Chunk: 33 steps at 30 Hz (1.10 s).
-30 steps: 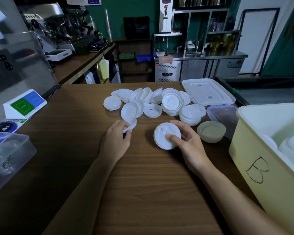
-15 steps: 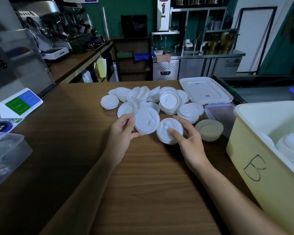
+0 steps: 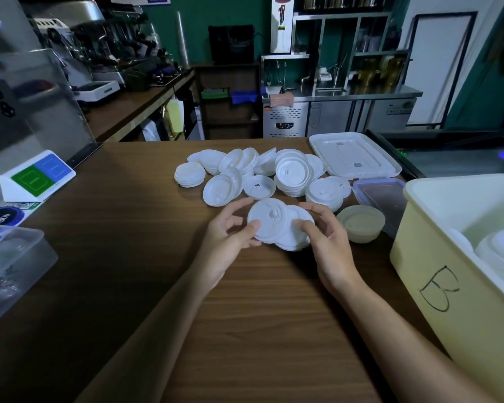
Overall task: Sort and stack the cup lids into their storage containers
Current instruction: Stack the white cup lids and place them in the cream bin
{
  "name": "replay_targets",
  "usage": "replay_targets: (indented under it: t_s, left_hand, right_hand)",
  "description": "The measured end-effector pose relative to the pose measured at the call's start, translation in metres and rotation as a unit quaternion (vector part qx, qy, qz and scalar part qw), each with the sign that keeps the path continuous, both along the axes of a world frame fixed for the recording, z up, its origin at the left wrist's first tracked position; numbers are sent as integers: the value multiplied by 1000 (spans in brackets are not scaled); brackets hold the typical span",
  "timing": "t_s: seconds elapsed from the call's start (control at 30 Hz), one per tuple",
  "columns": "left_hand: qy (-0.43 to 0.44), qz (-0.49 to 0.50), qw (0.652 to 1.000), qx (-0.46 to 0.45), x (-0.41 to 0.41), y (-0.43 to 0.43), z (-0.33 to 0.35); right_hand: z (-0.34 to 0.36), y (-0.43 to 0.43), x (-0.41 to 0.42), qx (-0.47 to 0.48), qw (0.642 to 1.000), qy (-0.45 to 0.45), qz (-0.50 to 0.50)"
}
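My left hand [image 3: 229, 238] pinches a white cup lid [image 3: 266, 221] by its near rim, tilted and overlapping the small stack of lids [image 3: 296, 237] that my right hand [image 3: 329, 245] grips. Both sit just above the wooden counter [image 3: 245, 315]. Behind them lies a loose pile of several white lids [image 3: 256, 174]. At the right stands a pale yellow bin marked "B" [image 3: 437, 274] with stacked lids [image 3: 498, 254] inside.
A white rectangular container lid [image 3: 354, 154] lies at the back right. A clear lidded box [image 3: 381, 196] and a small round tub [image 3: 361, 223] sit between the pile and the bin. A clear plastic box [image 3: 9, 266] and a green-and-blue sign [image 3: 37, 175] are at the left.
My left hand picked a lid from the pile and carried it right, onto the stack in my right hand. The right hand stayed about in place.
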<state>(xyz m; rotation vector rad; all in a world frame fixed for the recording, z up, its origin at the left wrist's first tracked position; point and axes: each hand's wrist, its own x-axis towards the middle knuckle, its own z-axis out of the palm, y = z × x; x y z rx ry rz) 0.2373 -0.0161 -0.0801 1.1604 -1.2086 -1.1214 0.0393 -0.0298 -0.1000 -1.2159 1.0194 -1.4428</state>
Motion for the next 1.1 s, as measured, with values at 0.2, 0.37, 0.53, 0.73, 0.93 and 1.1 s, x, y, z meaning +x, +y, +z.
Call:
replay_targets:
  t_s: [0.2,0.37,0.53,0.73,0.93,1.1]
  left_hand:
    - [-52,24,998,-12,-12,6,-4]
    - [-120,53,991,3,-23,5,-14]
    - [-163,86,983,-16,-18,4,-18]
    - [-50,-45,998,-11,-15,5,-5]
    - [-21,-28,999,4,-13,5,-5]
    - [4,-12,1000,13,-15,6,-5]
  right_hand:
    - [3,3,2,9,999,8,30]
    - [3,4,1,-5,999,32,38]
    - [4,4,1,-15,999,26,41]
    - [7,7,-1,0,997,-3,77]
    - [7,7,0,2,995,-3,101]
    - [7,6,1,-3,995,-5,96]
